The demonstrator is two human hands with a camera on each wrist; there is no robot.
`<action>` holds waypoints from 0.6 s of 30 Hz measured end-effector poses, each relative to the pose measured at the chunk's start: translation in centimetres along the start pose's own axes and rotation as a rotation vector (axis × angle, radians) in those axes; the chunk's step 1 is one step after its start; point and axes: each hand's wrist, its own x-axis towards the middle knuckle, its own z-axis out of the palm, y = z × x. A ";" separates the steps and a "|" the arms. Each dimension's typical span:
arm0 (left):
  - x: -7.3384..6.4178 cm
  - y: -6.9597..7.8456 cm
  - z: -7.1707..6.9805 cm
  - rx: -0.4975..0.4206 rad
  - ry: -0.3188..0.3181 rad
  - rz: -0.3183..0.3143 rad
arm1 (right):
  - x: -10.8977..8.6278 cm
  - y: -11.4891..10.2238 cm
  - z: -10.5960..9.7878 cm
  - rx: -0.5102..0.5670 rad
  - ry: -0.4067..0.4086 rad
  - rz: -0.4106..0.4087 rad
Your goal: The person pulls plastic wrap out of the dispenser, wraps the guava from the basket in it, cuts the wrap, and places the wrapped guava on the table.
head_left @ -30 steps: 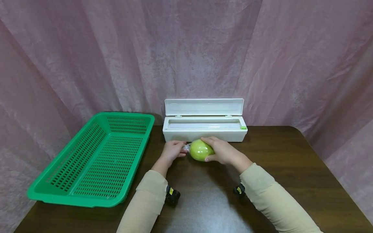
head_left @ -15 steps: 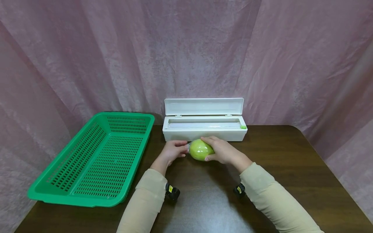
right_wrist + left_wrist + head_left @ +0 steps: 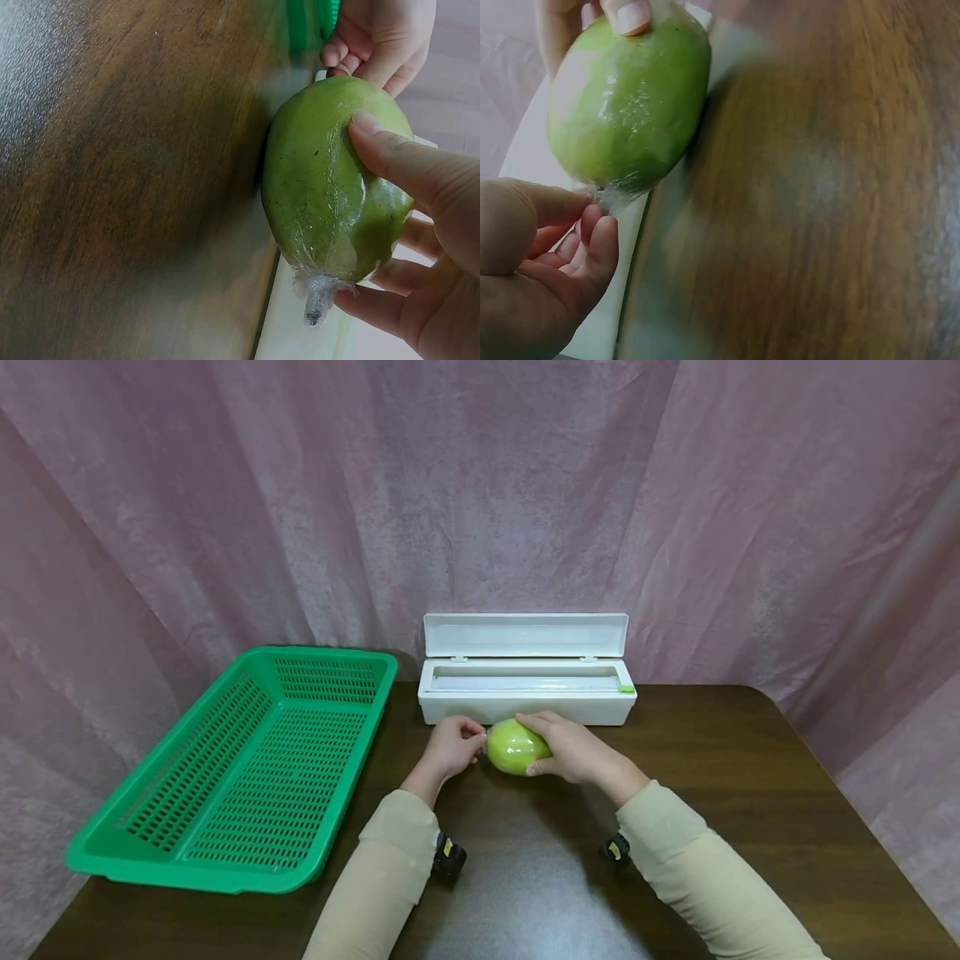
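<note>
A green mango (image 3: 515,748) lies sideways, wrapped in clear plastic wrap. My right hand (image 3: 567,750) grips its right end, the thumb lying along its side in the right wrist view. At the other end, my left hand (image 3: 452,748) pinches the gathered wrap (image 3: 616,196) between thumb and fingertips. A short twisted tail of wrap (image 3: 316,304) sticks out of the mango's right end, beside the right fingers. Both hands are just in front of a white wrap dispenser (image 3: 527,708), its lid raised and a roll of film inside.
To the left, a green perforated basket (image 3: 367,760) stands on the dark wooden table (image 3: 750,827). Behind the table hangs a pink curtain (image 3: 540,510). A small black camera is strapped to each wrist.
My left hand has turned at the wrist, its fingers curling in and hiding most of the wrap tail seen earlier. The right hand and the mango have stayed nearly in place.
</note>
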 end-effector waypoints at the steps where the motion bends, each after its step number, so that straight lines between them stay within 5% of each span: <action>1: 0.0 0.1 0.0 0.028 -0.001 0.005 | 0.0 0.0 0.0 -0.002 0.000 0.000; 6: 0.0 0.7 0.3 0.207 0.010 0.063 | 0.0 -0.1 0.0 -0.008 0.000 -0.003; 10: 0.0 0.6 0.4 0.268 0.039 0.115 | 0.0 -0.2 -0.1 0.000 -0.001 0.001; 14: 0.0 0.0 0.1 0.158 0.042 0.093 | 0.0 -0.2 0.0 -0.003 -0.005 0.007; 18: 0.0 -0.3 -0.6 -0.085 -0.051 -0.009 | 0.0 -0.1 0.0 0.001 -0.010 0.011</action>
